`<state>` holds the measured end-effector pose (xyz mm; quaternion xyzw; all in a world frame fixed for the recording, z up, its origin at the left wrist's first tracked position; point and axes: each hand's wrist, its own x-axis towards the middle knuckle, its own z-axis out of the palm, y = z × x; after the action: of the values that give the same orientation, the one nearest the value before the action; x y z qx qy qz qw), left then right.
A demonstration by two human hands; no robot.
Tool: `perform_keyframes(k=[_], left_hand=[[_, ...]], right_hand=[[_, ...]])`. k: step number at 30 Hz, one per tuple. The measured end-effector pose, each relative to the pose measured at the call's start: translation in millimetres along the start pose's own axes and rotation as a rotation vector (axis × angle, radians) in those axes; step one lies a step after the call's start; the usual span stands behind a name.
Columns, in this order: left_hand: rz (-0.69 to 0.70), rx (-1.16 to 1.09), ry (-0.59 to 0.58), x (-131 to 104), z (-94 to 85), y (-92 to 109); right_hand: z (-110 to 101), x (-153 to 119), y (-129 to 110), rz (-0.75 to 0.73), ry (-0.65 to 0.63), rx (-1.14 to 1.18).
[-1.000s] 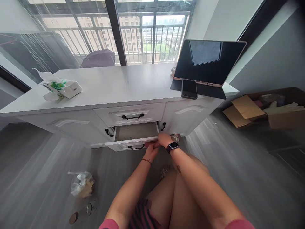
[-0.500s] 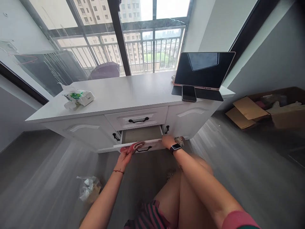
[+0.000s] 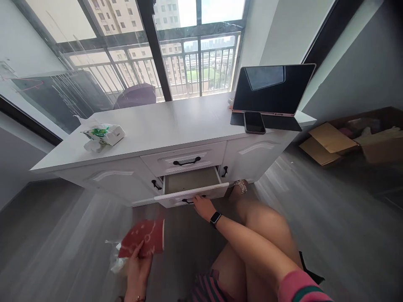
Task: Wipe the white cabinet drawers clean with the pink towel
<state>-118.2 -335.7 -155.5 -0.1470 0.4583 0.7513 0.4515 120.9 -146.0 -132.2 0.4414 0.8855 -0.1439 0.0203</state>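
Observation:
My left hand (image 3: 140, 262) is closed on a red patterned cloth (image 3: 145, 238) with a pale edge, low over the floor. The cloth hangs spread out and slightly blurred. My right hand (image 3: 204, 207), with a watch on its wrist, has its fingers at the right end of the black drawer handle (image 3: 187, 201). That handle belongs to the lower drawer (image 3: 189, 181) of a white cabinet (image 3: 110, 180), which stands pulled partly out. The drawer's pale bottom shows nothing lying on it. Just above is the upper drawer (image 3: 187, 159), pushed in.
On the cabinet top are a tissue pack (image 3: 107, 133), a tablet (image 3: 273, 90) on a stand and a phone (image 3: 254, 123). An opened cardboard box (image 3: 333, 138) stands on the floor at right. Behind my left hand lies a clear plastic bag (image 3: 116, 262).
My left hand has moved down and back from the drawer front with the cloth, which has unfolded. My right hand has slid left from the drawer's right corner to its handle.

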Motion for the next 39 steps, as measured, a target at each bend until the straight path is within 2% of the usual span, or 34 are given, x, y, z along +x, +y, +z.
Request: perform_keyframes(k=[3,5,7,11,15,19,23,25,29,32,37,39], left_hand=[[0.024,-0.003,-0.097,-9.7,-28.5,-17.5],[-0.007,-0.027,-0.168,-11.5,-32.1,-26.3],[-0.018,-0.050,-0.177,-10.3,-24.5,-32.1],[0.026,0.028,-0.104,-7.3,6.5,-41.6],[-0.016,0.094,-0.080,-11.8,26.8,-57.3],[-0.108,0.144,-0.049,-16.4,21.6,-65.6],[-0.303,0.179,-0.066,-16.0,9.6,-55.6],[-0.329,0.205,-0.038,-15.9,6.6,-49.8],[-0.324,0.260,0.046,-16.0,4.0,-46.3],[-0.298,0.268,0.048,-16.8,2.4,-49.0],[-0.066,0.267,0.021,-28.8,3.2,-54.9],[-0.023,0.275,0.031,-35.7,2.9,-53.1]], right_hand=[[14.3,12.9,1.3,0.030,-0.044,0.024],[17.6,22.4,4.2,0.050,-0.074,0.039],[17.4,32.0,6.9,0.071,-0.098,0.056],[12.3,52.8,11.4,0.130,-0.107,0.091],[7.5,78.5,17.9,0.202,-0.084,0.123],[4.4,105.7,28.5,0.217,-0.075,0.168],[-0.2,126.5,36.8,0.234,-0.069,0.199],[-2.5,132.4,38.7,0.246,-0.075,0.206],[-3.4,130.0,37.2,0.255,-0.060,0.214],[-0.9,115.3,28.0,0.252,-0.007,0.225],[-3.4,83.5,-5.7,0.218,0.064,0.259],[-9.8,71.8,-21.1,0.162,0.066,0.272]])
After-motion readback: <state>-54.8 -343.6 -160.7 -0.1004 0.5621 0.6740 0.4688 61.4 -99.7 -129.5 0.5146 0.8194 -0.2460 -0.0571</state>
